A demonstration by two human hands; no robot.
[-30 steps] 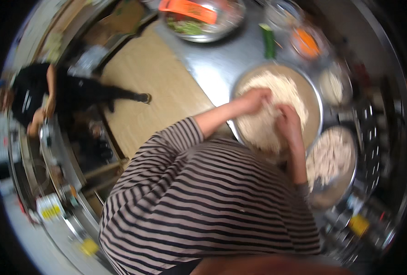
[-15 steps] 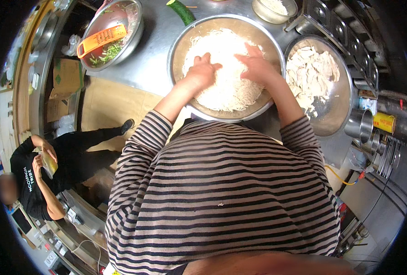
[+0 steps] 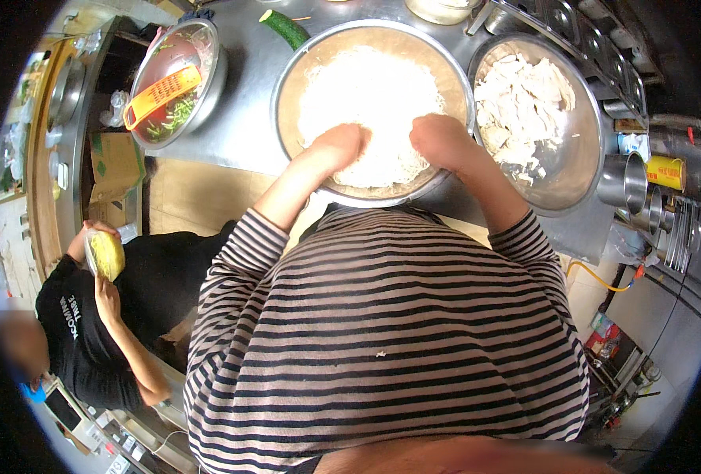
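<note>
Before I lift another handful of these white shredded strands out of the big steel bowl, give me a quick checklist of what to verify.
1. Both hands in the large round steel bowl: ok, left hand and right hand are dug into the white shredded strands.
2. Bowl fully on the steel counter: cannot tell, its near rim sits close to the edge.
3. Second steel bowl of pale torn pieces apart from the right hand: ok.
4. Cucumber out of the strands: ok, beside the rim.
5. Grip on strands: cannot tell, fingers buried.
</note>
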